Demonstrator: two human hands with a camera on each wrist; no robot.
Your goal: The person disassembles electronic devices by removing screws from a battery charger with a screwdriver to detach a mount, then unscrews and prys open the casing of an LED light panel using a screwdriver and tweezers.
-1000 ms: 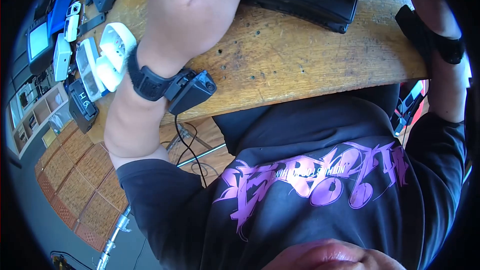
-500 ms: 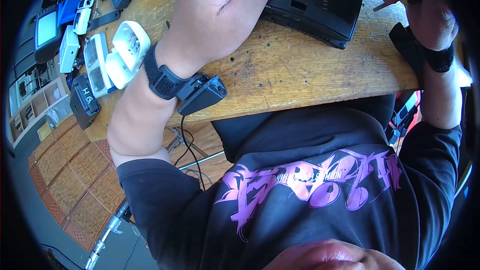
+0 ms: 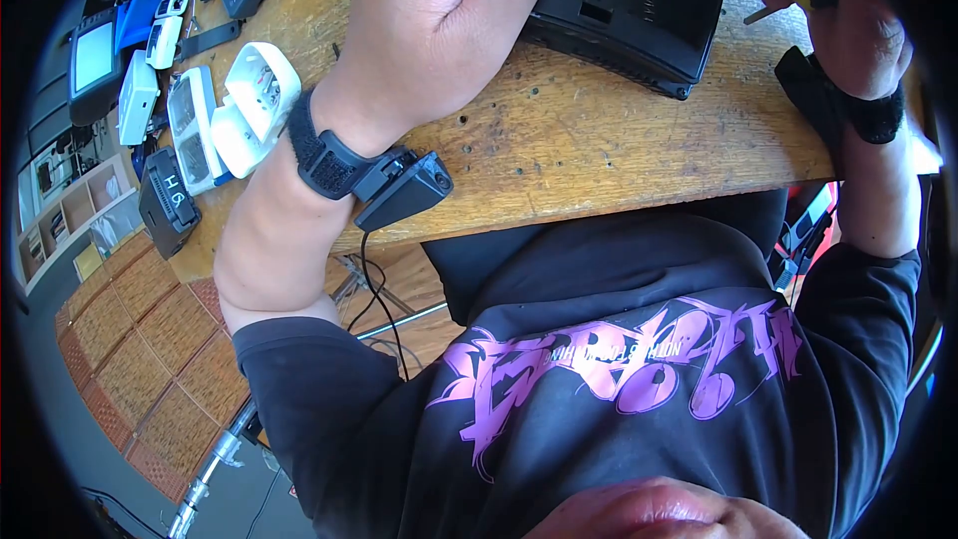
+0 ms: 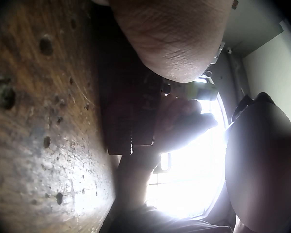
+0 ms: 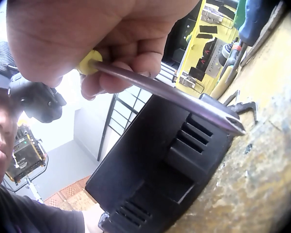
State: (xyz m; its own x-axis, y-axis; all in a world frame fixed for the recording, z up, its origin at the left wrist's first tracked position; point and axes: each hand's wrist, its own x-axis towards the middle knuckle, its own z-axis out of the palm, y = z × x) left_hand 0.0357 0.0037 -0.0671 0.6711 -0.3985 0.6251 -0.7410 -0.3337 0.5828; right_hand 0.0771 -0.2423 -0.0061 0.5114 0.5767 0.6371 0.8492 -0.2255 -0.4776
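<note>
A black plastic housing (image 3: pixel 649 35) with slots and a rectangular opening lies on the wooden table. My left hand (image 3: pixel 449 30) grips its left end, with one fingertip over the top; the far fingers are cut off by the frame. The left wrist view has the palm (image 4: pixel 174 34) against the dark housing (image 4: pixel 131 107). Off the housing's right side, my right hand (image 3: pixel 868 35) holds a screwdriver (image 3: pixel 766 14). In the right wrist view, curled fingers surround its yellow handle, and the bare metal shaft (image 5: pixel 165 90) slants across in front of the housing (image 5: pixel 150 160).
White open casings (image 3: pixel 261 105) and a black box (image 3: pixel 168 195) stand on the table's left side, with a blue item (image 3: pixel 148 0) farther back. A yellow tray (image 5: pixel 185 58) and a blue-handled tool (image 5: pixel 255 22) lie beyond the housing. The table's front edge faces my body.
Compared with one second ago, both hands and the housing appear lower and more fully in the head view, and the screwdriver shaft shows more. Since half a second ago, hardly anything has moved.
</note>
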